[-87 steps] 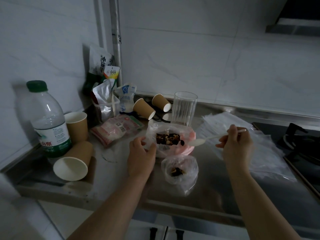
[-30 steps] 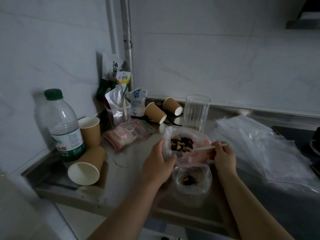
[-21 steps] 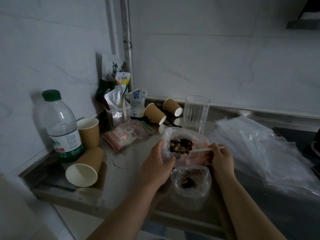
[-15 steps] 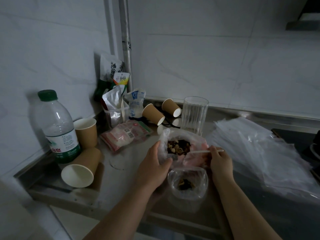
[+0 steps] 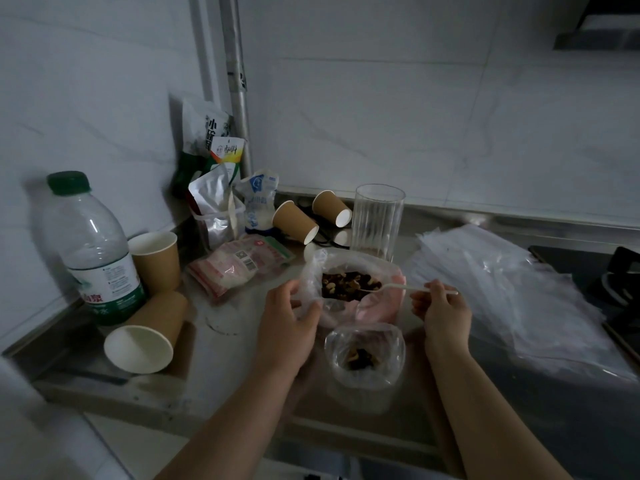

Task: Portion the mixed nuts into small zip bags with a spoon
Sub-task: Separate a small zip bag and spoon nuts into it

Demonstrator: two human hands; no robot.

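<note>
The left hand (image 5: 287,327) covers the near-left side of the nut bag (image 5: 353,289), so its grip on the plastic is only partly seen. The spoon (image 5: 398,289) bowl is sunk among the nuts (image 5: 349,284) and cannot be made out. The small bag (image 5: 365,355) holds a dark heap too dim to sort. The stove (image 5: 620,289) is cut off by the right edge, the hood (image 5: 602,29) by the top corner. Both forearms leave at the bottom edge. Print on the bottle (image 5: 93,244) label is too small to read.
</note>
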